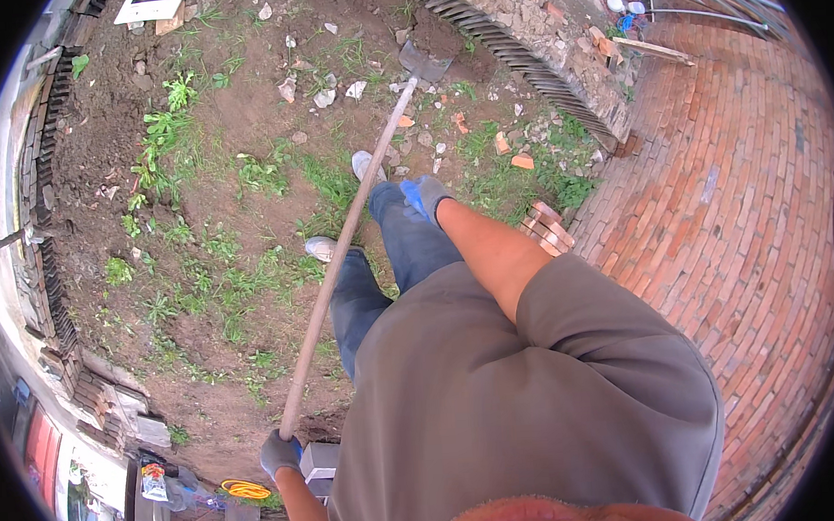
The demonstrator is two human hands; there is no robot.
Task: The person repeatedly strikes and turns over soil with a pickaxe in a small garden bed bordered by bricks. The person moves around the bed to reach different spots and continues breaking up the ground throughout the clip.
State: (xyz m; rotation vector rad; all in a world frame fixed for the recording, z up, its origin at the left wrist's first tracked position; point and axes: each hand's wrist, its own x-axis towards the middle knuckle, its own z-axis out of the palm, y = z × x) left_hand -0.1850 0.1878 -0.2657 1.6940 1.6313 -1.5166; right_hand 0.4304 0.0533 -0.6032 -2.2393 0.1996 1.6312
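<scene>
A long-handled shovel (334, 265) slants across the view, its wooden handle running from lower left up to a grey metal blade on the soil. My left hand (281, 454), in a grey and blue work glove, is closed round the handle's near end. Away from the handle, my right hand (425, 200) is over my right knee, in a like glove with its blue side showing. Its fingers look stretched out and hold nothing; whether it touches the knee I cannot tell. Both my feet stand on the soil left of the handle or close beside it.
Weeds (161, 142), stone pieces (324, 97) and broken bricks (522, 162) dot the soil. A row of upright tiles (539, 70) edges the bed at upper right. Brick paving (716, 216) lies to the right, with a small brick stack (547, 227) beside it. A yellow coil (246, 489) lies lower left.
</scene>
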